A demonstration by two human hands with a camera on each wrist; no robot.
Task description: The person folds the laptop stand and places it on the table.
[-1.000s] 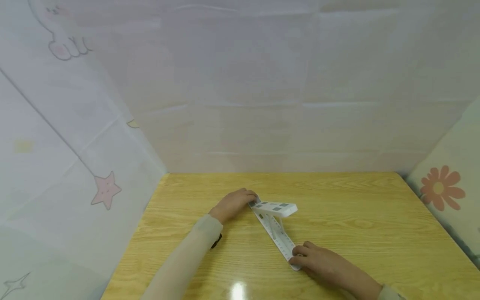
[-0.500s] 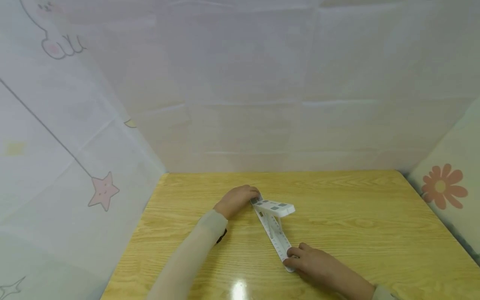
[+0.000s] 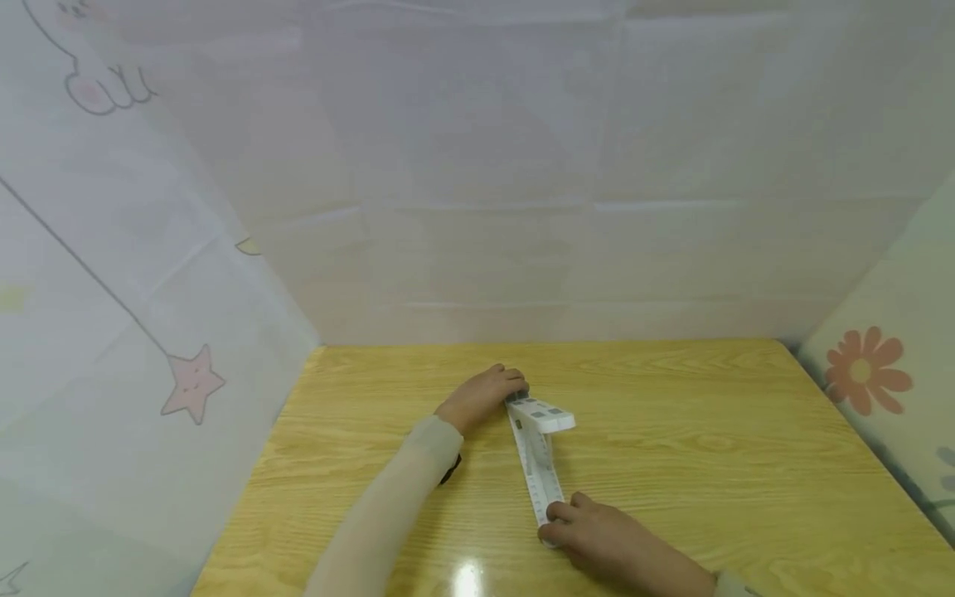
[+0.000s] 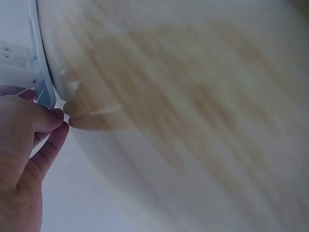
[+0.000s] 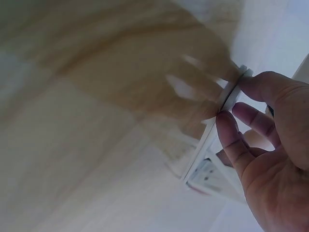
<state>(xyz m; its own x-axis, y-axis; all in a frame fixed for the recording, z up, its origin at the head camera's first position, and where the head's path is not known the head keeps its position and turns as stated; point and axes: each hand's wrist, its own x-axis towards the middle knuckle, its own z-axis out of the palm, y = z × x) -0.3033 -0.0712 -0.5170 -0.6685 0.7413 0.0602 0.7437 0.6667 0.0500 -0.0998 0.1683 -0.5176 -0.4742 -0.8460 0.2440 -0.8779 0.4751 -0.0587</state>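
A white folding stand (image 3: 547, 485) lies on the wooden table, its long slotted base running from far to near. From the far end, a hinged upper plate (image 3: 548, 419) with grey pads slants up over the base, propped by a strut. My left hand (image 3: 483, 398) holds the far end. In the left wrist view, thumb and finger of the left hand (image 4: 21, 130) pinch a corner beside the hinge. The near end is gripped by my right hand (image 3: 600, 537). The right wrist view shows the right hand (image 5: 275, 179) pinching the base's rounded edge between thumb and fingers.
The glossy wood-grain table (image 3: 709, 439) reflects a bright light spot near its front. A pale sheet (image 3: 477, 207) rises behind it. Printed sheets flank both sides, with a pink star (image 3: 192, 384) at left and a red flower (image 3: 865, 371) at right.
The stand has turned on the table: its near end has swung left with my right hand, its far end slightly right with my left. The head view has shifted a little.
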